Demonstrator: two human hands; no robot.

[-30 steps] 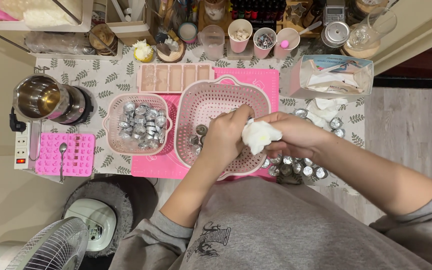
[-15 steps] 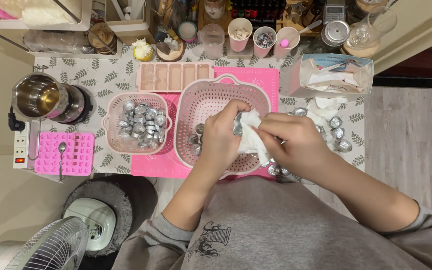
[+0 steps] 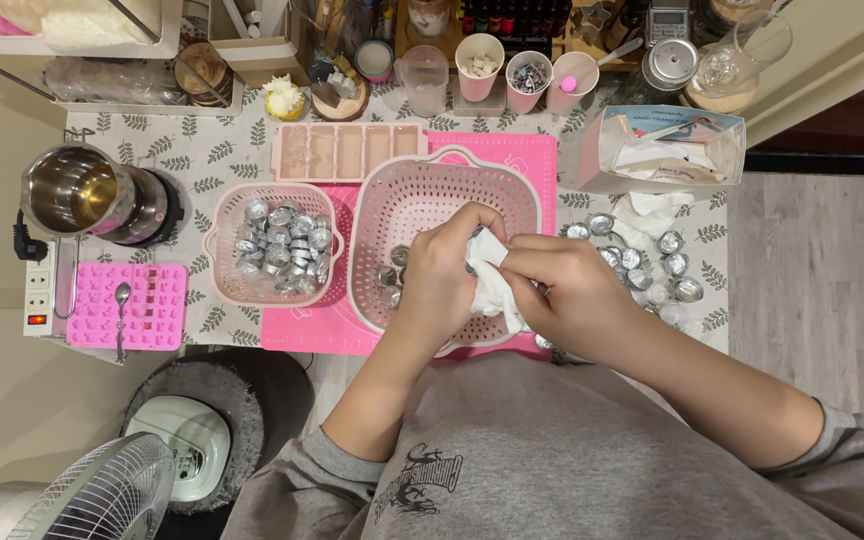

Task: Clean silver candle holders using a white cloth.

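Observation:
Both of my hands work together over the large pink colander basket (image 3: pixel 407 200). My right hand (image 3: pixel 567 290) is closed on a crumpled white tissue (image 3: pixel 494 280). My left hand (image 3: pixel 447 275) is curled against the tissue, its fingers wrapped around something small that I cannot make out. A few small silver metal cups (image 3: pixel 390 275) lie in the bottom of the large basket, left of my hands. A smaller pink basket (image 3: pixel 224 285) to the left holds several of the same cups (image 3: pixel 282 245).
More silver cups (image 3: pixel 652 265) and white tissues (image 3: pixel 652 210) lie on the leaf-patterned cloth at right, below an open tissue box (image 3: pixel 667 150). A steel pot (image 3: pixel 77 195), a pink silicone mould (image 3: pixel 122 305), a tray mould (image 3: pixel 347 152) and paper cups (image 3: pixel 479 62) surround the baskets.
Both hands have shifted left and slightly up over the large basket. The tissue, bunched in the right hand a second ago, is now pressed between both hands.

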